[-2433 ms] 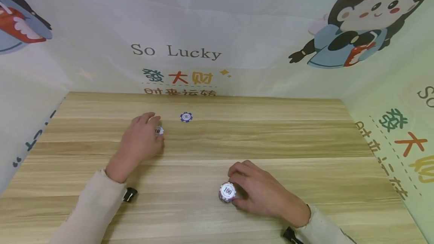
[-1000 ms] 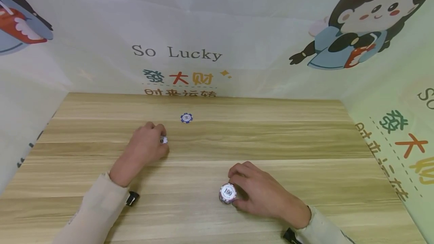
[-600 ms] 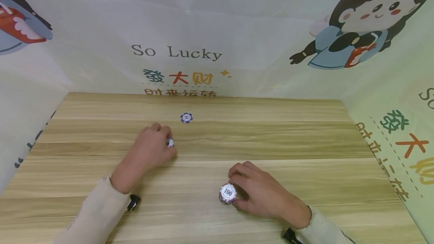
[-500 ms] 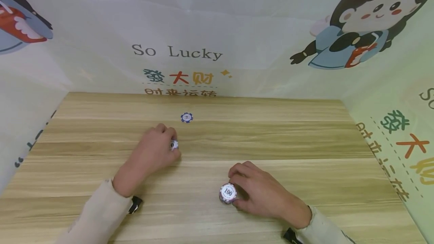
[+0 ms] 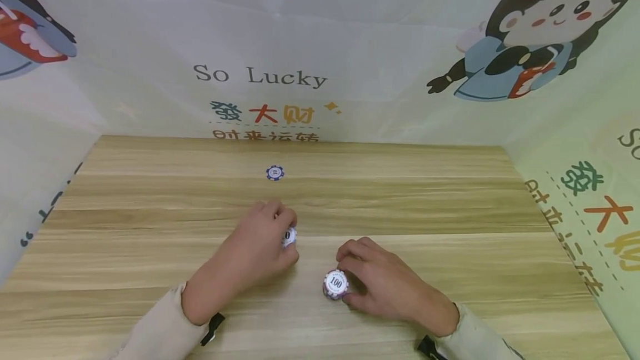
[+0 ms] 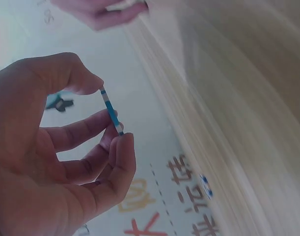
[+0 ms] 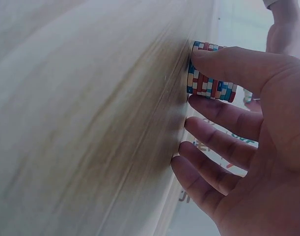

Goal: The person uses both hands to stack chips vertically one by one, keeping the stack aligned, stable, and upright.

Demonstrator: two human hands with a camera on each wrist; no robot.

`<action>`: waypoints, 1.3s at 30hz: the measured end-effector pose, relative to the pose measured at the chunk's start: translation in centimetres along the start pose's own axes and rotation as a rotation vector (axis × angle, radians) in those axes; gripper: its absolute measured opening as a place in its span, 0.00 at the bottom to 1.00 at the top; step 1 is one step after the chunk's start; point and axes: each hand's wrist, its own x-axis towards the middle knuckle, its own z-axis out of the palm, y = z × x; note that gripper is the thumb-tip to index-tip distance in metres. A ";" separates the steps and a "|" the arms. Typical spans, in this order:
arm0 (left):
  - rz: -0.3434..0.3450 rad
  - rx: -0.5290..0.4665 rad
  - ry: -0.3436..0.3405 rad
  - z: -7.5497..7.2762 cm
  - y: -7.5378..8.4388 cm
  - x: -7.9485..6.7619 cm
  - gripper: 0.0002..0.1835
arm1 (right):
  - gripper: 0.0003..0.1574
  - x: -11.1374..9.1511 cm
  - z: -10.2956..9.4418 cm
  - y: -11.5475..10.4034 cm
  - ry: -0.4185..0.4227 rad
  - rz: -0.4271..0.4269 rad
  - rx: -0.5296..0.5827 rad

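Between thumb and fingertips my left hand [image 5: 247, 254] pinches a single poker chip [image 5: 288, 236], held above the table left of the stack. Edge-on in the left wrist view, this poker chip [image 6: 112, 113] has a blue and white rim; in the head view the fingers cover part of its face. My right hand [image 5: 387, 285] holds the side of an upright poker chip stack [image 5: 335, 282], whose white top chip reads 100. Red, blue and white layers of the poker chip stack [image 7: 211, 81] show in the right wrist view, with the thumb and index finger around it.
A lone blue and white poker chip [image 5: 274, 173] lies flat near the back of the wooden table [image 5: 425, 193]. A printed cloth [image 5: 370, 49] walls off the back and both sides.
My left hand has carried its poker chip from the back left of the table rightward and nearer, toward the stack. The right hand, the stack and the lone chip stay where they were.
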 end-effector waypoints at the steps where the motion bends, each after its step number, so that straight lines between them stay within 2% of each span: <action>1: 0.014 0.005 0.000 0.1 0.4 -0.1 0.15 | 0.21 0.0 0.0 0.0 0.001 -0.001 -0.001; 7: 0.110 0.010 0.025 0.9 2.0 -0.6 0.14 | 0.20 0.1 0.0 0.1 0.004 -0.008 0.001; 12: 0.160 -0.021 -0.006 1.3 3.0 -1.0 0.14 | 0.19 0.1 0.1 0.0 0.004 -0.008 -0.003; 18: 0.230 -0.043 -0.010 1.9 4.1 -1.2 0.14 | 0.20 0.1 0.1 0.0 0.008 -0.005 -0.014; 24: 0.250 -0.043 -0.050 2.3 5.2 -1.2 0.19 | 0.26 0.1 0.1 0.0 0.006 -0.013 -0.029; 29: 0.276 -0.037 -0.025 2.9 5.7 -1.1 0.19 | 0.32 0.1 0.0 0.1 -0.006 -0.009 -0.036; 39: 0.292 -0.052 -0.019 4.2 6.1 -0.8 0.20 | 0.32 0.1 -0.2 0.1 -0.023 -0.006 -0.033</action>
